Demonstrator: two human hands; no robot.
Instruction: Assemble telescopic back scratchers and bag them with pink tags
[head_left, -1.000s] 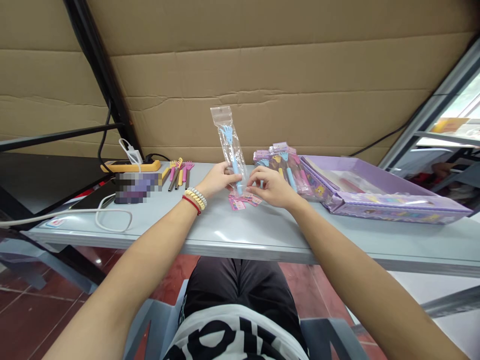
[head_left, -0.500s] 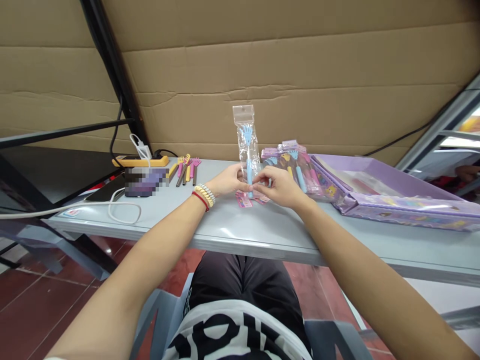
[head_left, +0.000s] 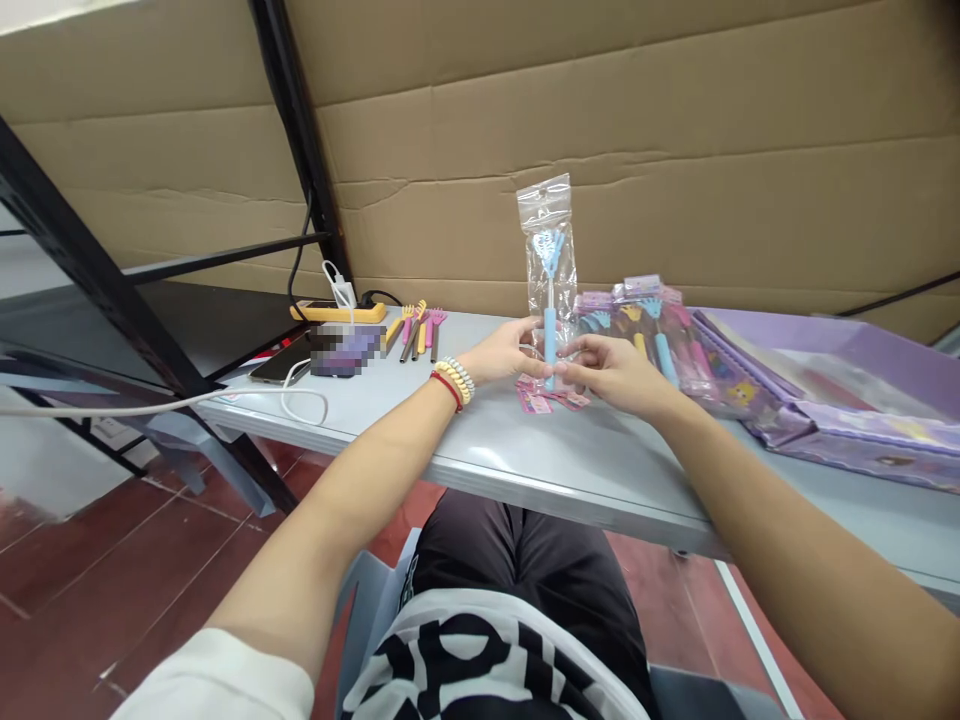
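A light-blue back scratcher [head_left: 550,325] with a hand-shaped head stands upright inside a clear plastic bag [head_left: 544,208]. My left hand [head_left: 501,352] pinches the lower end of the bagged scratcher from the left. From the right, my right hand [head_left: 616,373] is closed on the same lower end, thumb and fingertips close to those of the left. Pink printed cards [head_left: 535,398] lie on the table just below the fingers. To the right of the scratcher lie several bagged back scratchers [head_left: 664,345] in blue, yellow and pink, partly overlapping.
Loose yellow and pink back scratchers [head_left: 420,330] lie at the table's back left. Beside them are a phone [head_left: 349,352], a yellow power strip [head_left: 360,313] and a white cable [head_left: 306,419]. An open purple box [head_left: 847,335] occupies the right, with a cardboard wall [head_left: 637,110] behind.
The view has turned left, so everything sits farther right in the picture. Both hands still hold the bagged back scratcher upright; the bag's top now leans slightly.
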